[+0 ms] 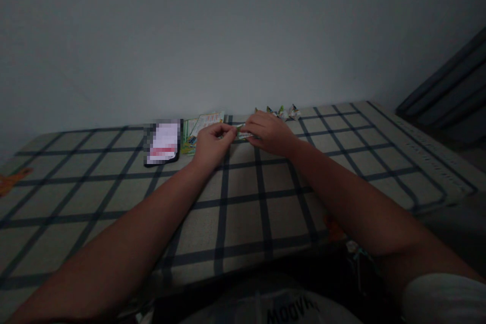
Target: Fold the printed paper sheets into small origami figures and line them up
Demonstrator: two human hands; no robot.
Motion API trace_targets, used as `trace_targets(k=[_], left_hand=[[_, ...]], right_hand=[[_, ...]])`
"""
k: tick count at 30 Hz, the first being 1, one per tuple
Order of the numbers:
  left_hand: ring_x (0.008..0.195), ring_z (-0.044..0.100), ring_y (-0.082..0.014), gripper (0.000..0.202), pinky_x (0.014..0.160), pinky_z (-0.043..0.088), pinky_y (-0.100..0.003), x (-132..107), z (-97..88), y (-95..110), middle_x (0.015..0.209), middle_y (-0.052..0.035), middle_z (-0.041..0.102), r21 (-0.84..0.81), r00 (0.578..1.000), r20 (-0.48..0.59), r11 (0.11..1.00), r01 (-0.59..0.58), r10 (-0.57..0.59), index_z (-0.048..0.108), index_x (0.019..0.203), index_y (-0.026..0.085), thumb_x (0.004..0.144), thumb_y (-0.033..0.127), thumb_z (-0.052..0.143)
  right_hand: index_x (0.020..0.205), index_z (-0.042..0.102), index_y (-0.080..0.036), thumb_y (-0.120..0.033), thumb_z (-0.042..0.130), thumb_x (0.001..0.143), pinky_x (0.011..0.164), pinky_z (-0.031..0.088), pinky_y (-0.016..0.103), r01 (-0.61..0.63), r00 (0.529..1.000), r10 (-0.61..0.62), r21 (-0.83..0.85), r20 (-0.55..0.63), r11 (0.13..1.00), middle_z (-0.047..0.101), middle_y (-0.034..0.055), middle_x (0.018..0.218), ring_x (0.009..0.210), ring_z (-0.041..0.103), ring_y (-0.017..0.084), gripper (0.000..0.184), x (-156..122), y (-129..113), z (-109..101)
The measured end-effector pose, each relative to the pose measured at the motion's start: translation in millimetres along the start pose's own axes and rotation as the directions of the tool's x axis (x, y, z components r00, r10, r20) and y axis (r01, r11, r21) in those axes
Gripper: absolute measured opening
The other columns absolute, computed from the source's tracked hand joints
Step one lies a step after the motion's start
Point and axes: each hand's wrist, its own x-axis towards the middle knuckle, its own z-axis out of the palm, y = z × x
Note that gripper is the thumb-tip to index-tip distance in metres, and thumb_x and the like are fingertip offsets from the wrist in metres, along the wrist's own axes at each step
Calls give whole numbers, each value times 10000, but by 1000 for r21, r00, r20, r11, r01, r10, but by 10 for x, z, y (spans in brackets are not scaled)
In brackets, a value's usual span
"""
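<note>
Near the back of the table, my left hand point(214, 140) pinches one end of a small green and white piece of printed paper point(242, 132) between thumb and fingertips. My right hand point(270, 134) closes over its other end, fingers bent and hiding part of it. Just behind and left of my left hand lies a loose pile of printed green and white sheets point(207, 120). Beyond my right hand stand several small folded paper pieces point(293, 112), pointed in shape and partly hidden by that hand.
A phone with a blurred bright screen point(164, 143) lies left of the sheets. The checked tablecloth point(243, 212) covers the table, which meets a plain wall point(243, 35) at the back. An orange shape point(14, 180) shows at the left edge, and dark folded fabric point(448, 81) at the right.
</note>
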Motion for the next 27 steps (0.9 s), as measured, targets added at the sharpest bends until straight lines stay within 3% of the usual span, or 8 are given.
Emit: trace_targets(k=[10, 18, 23, 27], left_hand=[[715, 654, -164, 154, 666, 514, -286, -43, -2, 30, 737, -16, 722, 119, 992, -17, 986, -119, 121, 724, 757, 206, 817, 332, 658], [684, 617, -158, 155, 674, 491, -287, -15, -25, 45, 688, -6, 679, 99, 995, -37, 992, -85, 89, 702, 726, 195, 820, 305, 648], [676, 611, -148, 125, 674, 480, -279, -30, -14, 36, 705, -1, 686, 84, 994, -32, 991, -105, 108, 703, 737, 192, 807, 284, 655], [690, 613, -152, 148, 678, 475, -284, -20, -16, 19, 711, -7, 682, 93, 988, -9, 984, -153, 155, 707, 744, 188, 827, 299, 655]], right_hand=[[1013, 689, -189, -145, 636, 867, 893, 394, 379, -1, 999, 2, -25, 37, 1000, 655, 85, 997, 1006, 541, 247, 161, 19, -51, -57], [1087, 693, -182, -190, 636, 906, 835, 380, 365, 31, 999, -30, -53, 22, 998, 666, 96, 1013, 987, 535, 248, 191, 12, -46, -6], [1048, 709, -179, -166, 628, 894, 814, 374, 352, 21, 999, -18, -56, 51, 998, 665, 89, 978, 958, 532, 239, 174, 29, -73, -34], [985, 717, -164, -191, 606, 912, 830, 392, 351, 14, 1000, -14, -5, -9, 1000, 671, 92, 957, 947, 542, 230, 135, 24, -60, -5]])
